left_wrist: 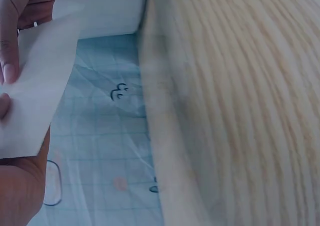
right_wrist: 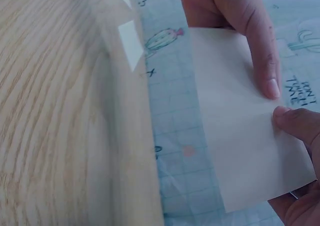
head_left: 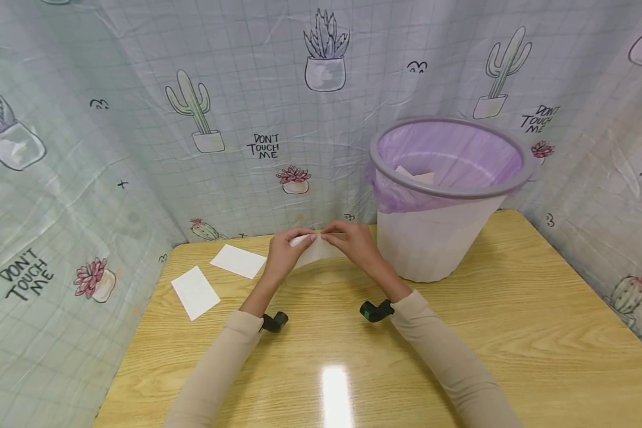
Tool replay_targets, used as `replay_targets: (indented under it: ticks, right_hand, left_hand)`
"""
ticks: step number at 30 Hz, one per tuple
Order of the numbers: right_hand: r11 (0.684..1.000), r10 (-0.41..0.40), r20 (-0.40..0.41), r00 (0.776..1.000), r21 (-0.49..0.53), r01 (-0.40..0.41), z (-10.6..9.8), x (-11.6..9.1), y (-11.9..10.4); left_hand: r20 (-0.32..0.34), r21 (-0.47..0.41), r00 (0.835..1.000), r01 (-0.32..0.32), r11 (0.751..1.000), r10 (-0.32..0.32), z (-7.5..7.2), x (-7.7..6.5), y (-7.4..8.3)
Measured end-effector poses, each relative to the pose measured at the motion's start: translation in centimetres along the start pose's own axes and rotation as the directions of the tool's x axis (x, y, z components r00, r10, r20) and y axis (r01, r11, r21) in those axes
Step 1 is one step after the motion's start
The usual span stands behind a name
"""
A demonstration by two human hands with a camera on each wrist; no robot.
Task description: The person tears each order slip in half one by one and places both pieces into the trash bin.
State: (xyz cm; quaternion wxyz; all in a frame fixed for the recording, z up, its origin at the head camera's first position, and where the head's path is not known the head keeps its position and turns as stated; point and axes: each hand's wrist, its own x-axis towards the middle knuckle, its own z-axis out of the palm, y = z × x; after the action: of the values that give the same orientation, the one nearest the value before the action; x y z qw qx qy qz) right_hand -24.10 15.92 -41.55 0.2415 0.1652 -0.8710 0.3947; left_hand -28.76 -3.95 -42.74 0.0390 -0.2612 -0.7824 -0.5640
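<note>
Both hands hold one white piece of paper [head_left: 317, 252] above the far part of the table. My left hand [head_left: 285, 252] pinches its upper edge from the left, thumb in front and fingers behind. From the right, my right hand [head_left: 354, 241] pinches the same edge, the two thumb tips close together near the middle. In the right wrist view the paper [right_wrist: 235, 121] looks whole and nearly flat, with the left thumb [right_wrist: 267, 70] pressed on its face. The left wrist view shows the paper [left_wrist: 45, 85] only in part.
Two white paper pieces lie at the table's left: one nearer [head_left: 195, 292], one farther back [head_left: 238, 261]. A white bin [head_left: 428, 244] with a purple liner [head_left: 449, 148] stands at the right, pale paper [head_left: 418, 176] inside. A printed curtain [head_left: 235, 77] hangs behind the wooden table [head_left: 321, 339].
</note>
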Motion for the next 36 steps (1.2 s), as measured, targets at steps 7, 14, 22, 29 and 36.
replay_targets:
  ticks: [7,14,22,29,36]
  right_hand:
    - [0.997,-0.029,-0.063,0.998,0.072,0.034,-1.9,-0.3,-1.7]
    - [0.997,-0.058,-0.07,0.996,0.056,0.062,-3.3,-0.4,-2.7]
    - [0.998,-0.045,-0.088,0.995,0.05,0.05,-4.6,-0.5,-3.8]
    - [0.991,0.008,-0.128,0.992,0.136,0.009,-4.7,-0.8,-4.1]
    - [0.98,0.069,-0.051,0.996,0.189,-0.058,-5.2,-2.2,-4.1]
  left_hand:
    - [-0.036,-0.046,0.999,-0.016,0.999,0.014,-0.1,-0.6,2.5]
    - [-0.055,-0.136,0.998,-0.047,0.99,0.04,0.2,-1.1,4.2]
    - [-0.07,-0.232,0.997,-0.026,0.972,0.011,0.8,-1.5,6.0]
    - [-0.127,-0.234,0.991,-0.059,0.97,0.03,1.0,-1.9,6.7]
    - [-0.079,-0.134,0.993,-0.095,0.986,0.085,0.9,-2.9,6.7]
